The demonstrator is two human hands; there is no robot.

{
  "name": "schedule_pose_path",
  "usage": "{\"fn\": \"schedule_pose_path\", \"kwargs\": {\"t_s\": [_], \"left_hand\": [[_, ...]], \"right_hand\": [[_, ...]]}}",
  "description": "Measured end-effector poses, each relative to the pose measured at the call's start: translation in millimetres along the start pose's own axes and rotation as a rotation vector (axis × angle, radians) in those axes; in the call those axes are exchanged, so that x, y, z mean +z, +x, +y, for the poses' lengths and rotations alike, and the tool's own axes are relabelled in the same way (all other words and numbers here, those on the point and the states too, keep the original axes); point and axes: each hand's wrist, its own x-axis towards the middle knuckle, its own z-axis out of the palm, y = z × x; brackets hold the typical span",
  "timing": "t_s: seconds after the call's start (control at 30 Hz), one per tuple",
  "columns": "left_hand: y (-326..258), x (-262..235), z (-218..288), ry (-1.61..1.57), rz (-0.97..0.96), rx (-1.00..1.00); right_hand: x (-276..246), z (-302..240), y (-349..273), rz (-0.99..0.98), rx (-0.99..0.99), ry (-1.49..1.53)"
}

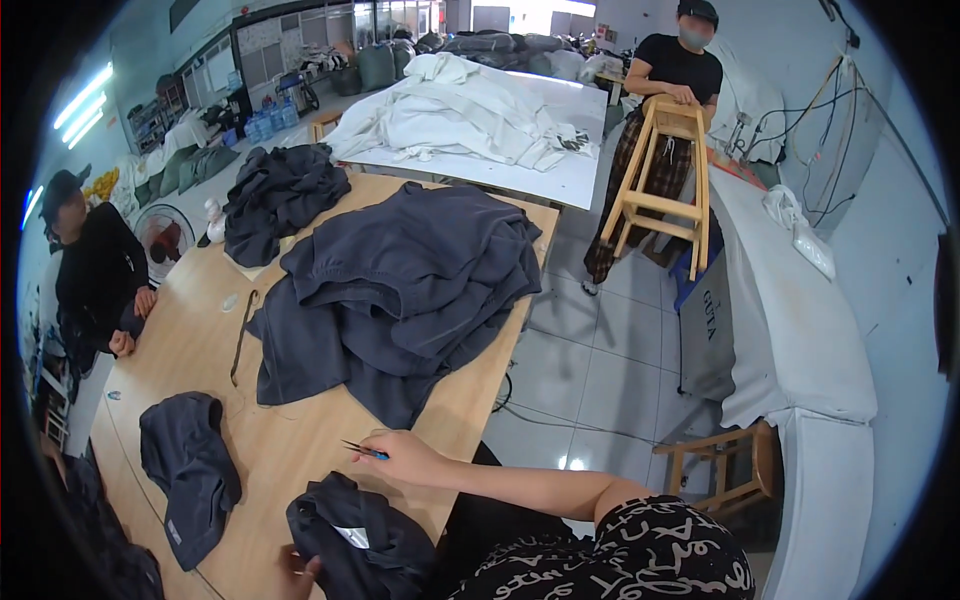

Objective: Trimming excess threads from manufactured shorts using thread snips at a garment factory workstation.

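Note:
My right hand (398,457) is closed around small thread snips (366,450) with dark pointed blades and a blue part. It hovers over the table just beyond a bundled dark grey garment (385,555). A white patch, perhaps a label, shows on that garment. At the garment's left edge, low in the picture, is my left hand (294,574). Its visible fingers look spread and rest against the cloth; the rest is cut off by shadow and the picture's edge. Another folded dark grey garment (190,470) lies to the left.
A big dark grey garment pile (400,270) covers the wooden table's (290,440) middle, with a smaller heap (280,195) behind. A dark strip (243,335) lies beside it. One person (95,260) is at the left edge; another (675,75) holds a wooden stool (660,205). White cloth (470,110) covers a farther table.

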Motion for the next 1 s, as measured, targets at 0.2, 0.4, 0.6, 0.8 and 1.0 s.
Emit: {"fn": "schedule_pose_path", "kwargs": {"t_s": [0.2,0.4,0.6,0.8,1.0], "left_hand": [[-20.3,34.4,36.9,-0.779,0.178,0.022],[-58.7,5.9,81.4,-0.870,-0.001,0.088],[-59.5,0.6,71.9,-0.780,0.075,0.150],[-43.9,12.7,82.3,-0.618,0.666,0.150],[-33.5,17.2,89.9,-0.970,0.737,0.158]], "right_hand": [[47.1,14.5,25.2,-0.056,0.092,0.245],[51.3,-32.5,44.1,-0.380,-0.008,0.641],[62.3,-28.7,27.2,-0.788,-0.089,0.636],[47.3,-42.0,0.5,-0.706,0.024,0.659],[48.8,-30.0,1.2,-0.757,0.052,0.735]]}}
